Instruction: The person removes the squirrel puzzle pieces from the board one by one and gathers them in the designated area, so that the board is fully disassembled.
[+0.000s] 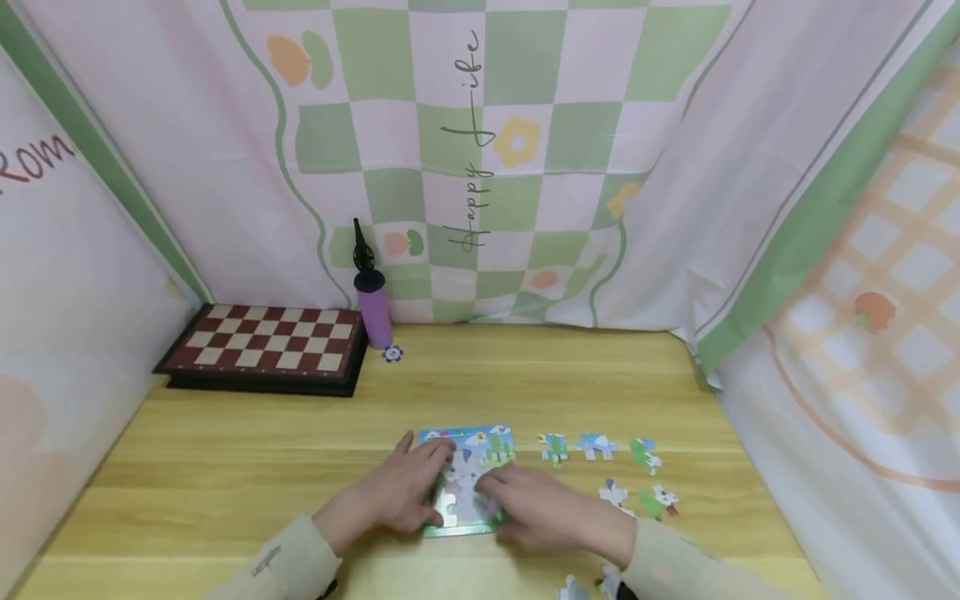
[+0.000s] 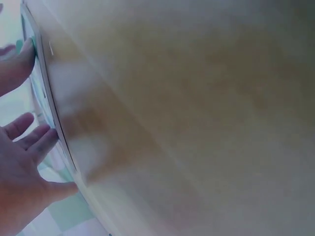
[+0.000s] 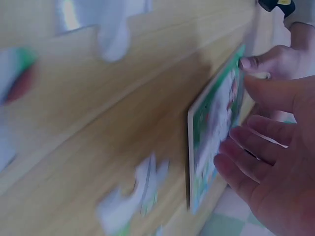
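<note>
A small jigsaw board with a blue sky top and a green lower border lies on the table in the head view. My left hand rests along its left side, fingers spread over the surface and thumb by the lower left corner. From the other side, my right hand reaches over the right part, fingertips on the grey picture area. The right wrist view shows the right hand's fingers loosely extended over the board, with no piece visible between them and the thumb. A pale puzzle-shaped gap shows near the left thumb.
Several loose jigsaw pieces lie right of the board, among them a tree piece and a cloud piece. More pieces sit by the right sleeve. Further back stand a chessboard case, a purple hand pump and a round chip.
</note>
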